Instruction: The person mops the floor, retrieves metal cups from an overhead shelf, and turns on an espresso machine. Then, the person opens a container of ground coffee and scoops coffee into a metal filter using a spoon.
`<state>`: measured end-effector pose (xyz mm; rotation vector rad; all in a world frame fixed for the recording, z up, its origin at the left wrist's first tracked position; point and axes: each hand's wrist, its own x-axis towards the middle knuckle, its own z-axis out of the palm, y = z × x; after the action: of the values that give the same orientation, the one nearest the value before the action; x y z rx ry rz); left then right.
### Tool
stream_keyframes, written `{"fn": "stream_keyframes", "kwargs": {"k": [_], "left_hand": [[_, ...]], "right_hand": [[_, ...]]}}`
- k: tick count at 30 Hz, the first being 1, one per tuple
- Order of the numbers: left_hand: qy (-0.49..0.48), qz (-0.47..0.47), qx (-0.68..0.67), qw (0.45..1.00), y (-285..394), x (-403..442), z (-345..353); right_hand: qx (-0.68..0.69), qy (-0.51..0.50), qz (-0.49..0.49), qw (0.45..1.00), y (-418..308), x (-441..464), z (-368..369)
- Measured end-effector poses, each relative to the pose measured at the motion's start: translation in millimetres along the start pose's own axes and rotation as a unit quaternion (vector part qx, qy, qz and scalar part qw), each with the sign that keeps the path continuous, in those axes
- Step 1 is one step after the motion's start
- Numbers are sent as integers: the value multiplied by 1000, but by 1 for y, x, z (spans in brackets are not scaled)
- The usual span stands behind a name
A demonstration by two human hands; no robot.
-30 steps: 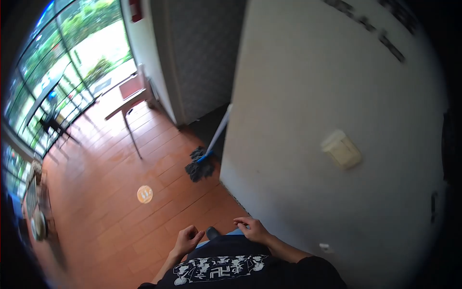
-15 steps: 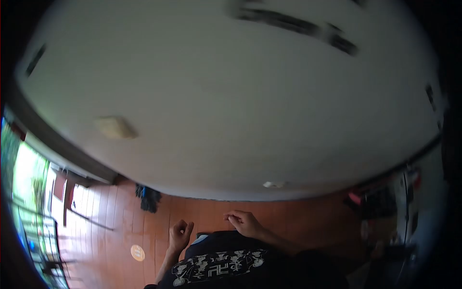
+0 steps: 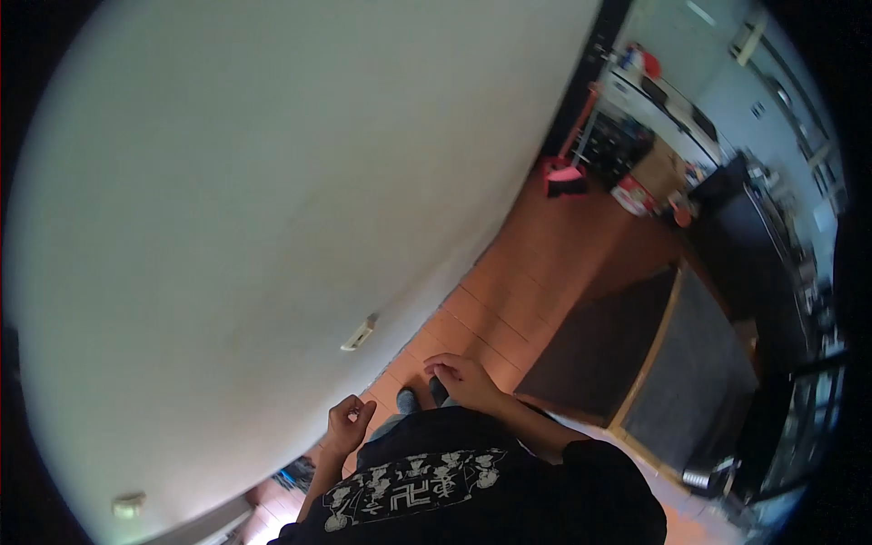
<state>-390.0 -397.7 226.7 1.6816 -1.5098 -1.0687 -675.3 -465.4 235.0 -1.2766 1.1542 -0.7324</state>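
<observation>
My left hand (image 3: 348,424) is raised in front of my black printed shirt (image 3: 418,490), close to the white wall (image 3: 272,227). Its fingers are curled into a loose fist, with no object visible in it. To its right is my right hand (image 3: 463,380), also in front of my body, its fingers loosely bent and pointing left. A gap shows by its thumb, and nothing appears held. Neither hand touches the wall or the other hand. Below them my shoe (image 3: 408,401) rests on the floor.
Reddish floor (image 3: 518,263) runs along the wall, which carries a white wall fitting (image 3: 360,333). On the right stands a low dark-topped piece of furniture (image 3: 690,372) with a wooden edge. Farther back are a cardboard box (image 3: 658,171), a pink-and-black item (image 3: 566,177) and a dark counter (image 3: 749,263).
My view has turned right and tilted down: the window side has left the view, and the furniture and counter have come in. Both hands keep nearly the same pose before my body.
</observation>
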Motion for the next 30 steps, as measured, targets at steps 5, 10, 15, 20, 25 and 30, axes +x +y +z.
{"fn": "stream_keyframes", "kwargs": {"k": [5,10,15,20,25,30], "left_hand": [[-133,14,-45,990,-6,48,14],[-221,71,-31,972,31,92,47],[-318,4,-89,944,61,150,118],[-355,73,-66,930,124,220,209],[-396,92,-15,914,215,267,286],[-414,121,21,902,280,316,348]], "right_hand": [[16,142,-3,990,8,-40,-12],[-26,236,37,971,13,-71,-39],[-28,365,38,930,2,-93,-102],[24,446,35,894,17,-101,-192],[5,482,29,876,7,-106,-278],[-26,495,53,867,13,-95,-357]]}}
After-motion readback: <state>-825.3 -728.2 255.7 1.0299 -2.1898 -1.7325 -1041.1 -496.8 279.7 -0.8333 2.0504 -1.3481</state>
